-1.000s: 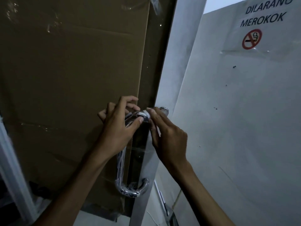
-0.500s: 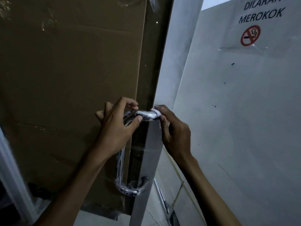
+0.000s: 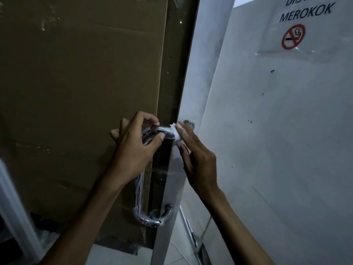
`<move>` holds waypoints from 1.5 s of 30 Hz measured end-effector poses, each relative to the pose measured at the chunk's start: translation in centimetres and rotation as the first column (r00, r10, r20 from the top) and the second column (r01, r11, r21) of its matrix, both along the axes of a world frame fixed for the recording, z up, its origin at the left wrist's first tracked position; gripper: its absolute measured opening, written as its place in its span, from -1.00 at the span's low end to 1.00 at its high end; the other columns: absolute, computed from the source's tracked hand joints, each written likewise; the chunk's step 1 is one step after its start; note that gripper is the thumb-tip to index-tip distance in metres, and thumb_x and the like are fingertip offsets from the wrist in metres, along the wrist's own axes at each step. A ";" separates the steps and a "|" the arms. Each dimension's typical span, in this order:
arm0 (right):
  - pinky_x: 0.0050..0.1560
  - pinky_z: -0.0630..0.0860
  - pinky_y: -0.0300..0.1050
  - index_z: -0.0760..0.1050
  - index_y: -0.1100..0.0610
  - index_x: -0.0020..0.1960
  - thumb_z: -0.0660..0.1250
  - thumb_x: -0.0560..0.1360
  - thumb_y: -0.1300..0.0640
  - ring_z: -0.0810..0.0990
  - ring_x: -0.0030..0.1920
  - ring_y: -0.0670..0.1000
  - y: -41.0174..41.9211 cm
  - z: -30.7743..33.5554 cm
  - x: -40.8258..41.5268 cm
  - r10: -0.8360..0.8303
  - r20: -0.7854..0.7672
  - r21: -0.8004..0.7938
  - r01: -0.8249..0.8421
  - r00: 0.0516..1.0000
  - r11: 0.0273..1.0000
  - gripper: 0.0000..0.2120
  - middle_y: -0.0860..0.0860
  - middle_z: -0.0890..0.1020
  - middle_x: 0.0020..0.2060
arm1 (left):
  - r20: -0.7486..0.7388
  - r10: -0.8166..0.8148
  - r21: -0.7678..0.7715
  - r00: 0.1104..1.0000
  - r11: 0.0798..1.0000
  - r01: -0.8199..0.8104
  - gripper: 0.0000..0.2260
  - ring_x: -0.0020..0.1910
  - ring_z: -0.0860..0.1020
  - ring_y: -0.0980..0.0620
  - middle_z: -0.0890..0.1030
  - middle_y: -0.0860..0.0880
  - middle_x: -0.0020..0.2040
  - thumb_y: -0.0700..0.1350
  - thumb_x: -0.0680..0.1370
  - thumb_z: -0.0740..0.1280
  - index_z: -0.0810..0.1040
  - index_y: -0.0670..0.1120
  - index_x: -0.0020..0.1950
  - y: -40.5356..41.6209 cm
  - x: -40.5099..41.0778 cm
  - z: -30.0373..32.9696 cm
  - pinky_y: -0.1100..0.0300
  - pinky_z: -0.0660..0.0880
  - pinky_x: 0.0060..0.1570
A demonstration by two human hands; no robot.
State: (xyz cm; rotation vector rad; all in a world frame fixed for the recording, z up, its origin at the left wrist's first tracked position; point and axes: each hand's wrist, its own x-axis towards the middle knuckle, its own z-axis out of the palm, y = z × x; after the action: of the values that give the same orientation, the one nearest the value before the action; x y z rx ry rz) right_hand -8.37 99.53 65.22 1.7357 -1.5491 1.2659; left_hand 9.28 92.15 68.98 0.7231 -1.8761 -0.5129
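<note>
A chrome pull handle (image 3: 140, 190), wrapped in clear plastic film, is fixed to a glass door with a metal edge strip (image 3: 172, 188). My left hand (image 3: 133, 148) curls round the handle's upper bend, thumb underneath. My right hand (image 3: 196, 159) pinches a small white scrap of wrapping (image 3: 176, 133) at the handle's top end, where it meets the door edge. A round metal knob (image 3: 189, 124) shows just behind my right fingertips.
Brown cardboard (image 3: 80, 92) covers the glass behind the handle. A white wall (image 3: 277, 150) on the right carries a taped no-smoking sign (image 3: 293, 36). A white frame (image 3: 17, 217) stands at lower left. Pale floor and a cable show below the door.
My right hand has shifted its fingers at the handle's top end; the white scrap now sticks out between them and the knob shows again. My left hand keeps its grip. The view moved closer.
</note>
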 end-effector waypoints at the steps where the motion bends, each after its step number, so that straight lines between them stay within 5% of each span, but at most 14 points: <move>1: 0.35 0.45 -0.36 0.41 0.04 0.57 0.31 0.69 0.13 0.41 0.42 -0.30 -0.3 -0.1 -0.2 -0.018 0.038 -0.024 0.019 0.999 1.000 -0.55 -0.09 0.44 0.53 | -0.002 -0.001 0.007 1.000 1.000 0.001 -0.76 -0.02 0.26 0.19 0.27 0.68 0.02 0.02 0.58 0.44 0.49 0.14 0.20 -0.1 0.0 0.0 -0.01 0.30 0.12; 4: 0.39 0.40 -0.38 0.43 0.11 0.55 0.26 0.67 0.22 0.35 0.46 -0.33 -0.6 -0.3 0.1 -0.003 0.042 -0.064 0.006 0.999 0.998 -0.56 -0.04 0.45 0.52 | -0.017 0.008 0.033 1.000 0.999 -0.007 -0.76 0.08 0.32 0.03 0.37 0.45 0.00 0.05 0.57 0.44 0.48 0.18 0.19 -0.3 0.1 0.1 0.07 0.27 0.04; 7: 0.21 0.58 -0.33 0.43 0.07 0.55 0.31 0.63 0.30 0.52 0.38 -0.17 -0.2 -0.5 0.0 0.020 -0.131 -0.043 -0.026 0.991 0.999 -0.49 -0.08 0.43 0.54 | -0.016 -0.005 0.024 1.000 1.000 0.006 -0.76 0.07 0.33 0.02 0.35 0.53 0.02 0.05 0.57 0.44 0.48 0.17 0.19 -0.3 0.1 0.1 0.08 0.25 0.00; 11: 0.33 0.49 -0.33 0.45 0.02 0.54 0.42 0.60 0.35 0.51 0.35 -0.21 -0.6 -0.3 -1.1 -0.041 0.010 -0.079 0.041 0.999 0.996 -0.44 -0.11 0.48 0.50 | -0.012 0.022 0.057 1.000 0.998 -0.021 -0.76 0.11 0.41 -0.13 0.39 0.24 0.03 0.10 0.54 0.43 0.47 0.21 0.16 -0.4 0.3 0.3 0.26 0.19 -0.09; 25: 0.11 0.67 -0.17 0.53 -0.11 0.46 0.33 0.65 0.18 0.69 0.15 -0.15 0.7 3.1 -2.8 -0.022 0.024 -0.020 0.022 0.999 1.000 -0.58 -0.22 0.58 0.37 | -0.037 0.030 0.118 0.999 0.993 -0.026 -0.79 0.08 0.26 0.02 0.31 0.26 0.01 0.04 0.60 0.41 0.46 0.20 0.17 0.9 -0.4 0.2 0.01 0.33 0.09; 29: 0.22 0.62 -0.23 0.53 -0.11 0.46 0.36 0.65 0.25 0.65 0.23 -0.19 0.5 2.8 -1.6 0.059 -0.019 0.021 -0.059 0.998 0.998 -0.55 -0.23 0.57 0.38 | -0.042 0.030 0.009 0.999 1.000 -0.030 -0.78 0.08 0.24 0.17 0.29 0.56 0.10 -0.04 0.61 0.41 0.47 0.16 0.21 1.5 -0.6 0.5 0.03 0.25 0.14; 35: 0.17 0.65 -0.12 0.57 -0.08 0.42 0.33 0.62 0.30 0.66 0.22 -0.17 0.1 2.9 0.0 0.040 0.046 -0.019 -0.039 0.998 0.999 -0.55 -0.21 0.62 0.34 | -0.019 0.114 -0.126 0.993 0.985 -0.116 -0.77 0.19 0.35 0.07 0.46 0.22 0.20 0.02 0.62 0.37 0.48 0.17 0.26 1.4 -0.3 0.9 0.12 0.10 0.10; 38: 0.02 0.66 -0.15 0.54 -0.09 0.45 0.32 0.64 0.26 0.71 0.07 -0.16 0.3 2.9 0.7 0.042 -0.004 0.006 -0.042 0.999 0.999 -0.56 -0.19 0.65 0.30 | -0.033 0.085 -0.223 0.996 0.971 -0.090 -0.84 0.18 0.42 0.13 0.50 0.21 0.17 -0.04 0.66 0.31 0.52 0.13 0.23 2.1 -0.7 1.7 0.13 0.15 0.13; 40: -0.19 0.64 -0.13 0.51 -0.06 0.45 0.32 0.66 0.24 0.67 -0.23 -0.16 0.2 3.0 0.8 0.011 0.034 0.012 -0.012 0.999 1.000 -0.59 -0.10 0.74 0.09 | -0.026 0.021 -0.247 0.999 0.969 -0.027 -0.82 0.18 0.51 0.11 0.52 0.18 0.17 -0.16 0.68 0.28 0.54 0.09 0.21 2.2 -1.5 2.1 0.14 0.23 0.21; 42: -0.38 0.57 -0.15 0.40 -0.04 0.41 0.30 0.67 0.23 0.58 -0.44 -0.13 0.2 3.2 1.5 0.068 0.168 0.028 -0.074 0.983 0.997 -0.64 -0.02 0.75 -0.05 | -0.008 -0.044 -0.244 0.999 0.969 0.040 -0.79 0.14 0.55 0.05 0.52 0.15 0.16 -0.23 0.70 0.22 0.54 0.04 0.21 1.9 -2.3 2.4 0.03 0.36 0.21; 45: -0.51 0.54 -0.09 0.24 -0.08 0.28 0.29 0.68 0.26 0.60 -0.49 -0.06 0.7 3.5 2.6 0.207 0.428 0.003 -0.230 0.880 0.973 -0.65 -0.27 0.70 -0.07 | 0.010 -0.056 -0.196 0.998 0.979 0.057 -0.79 0.11 0.53 0.14 0.48 0.13 0.18 -0.25 0.68 0.26 0.51 0.02 0.25 1.5 -3.0 2.5 -0.02 0.40 0.20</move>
State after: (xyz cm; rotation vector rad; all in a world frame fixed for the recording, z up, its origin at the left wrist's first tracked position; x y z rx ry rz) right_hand -5.76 100.26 68.68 1.7898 -1.6616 1.8339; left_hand 6.26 93.69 71.47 0.5422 -1.9243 -0.3556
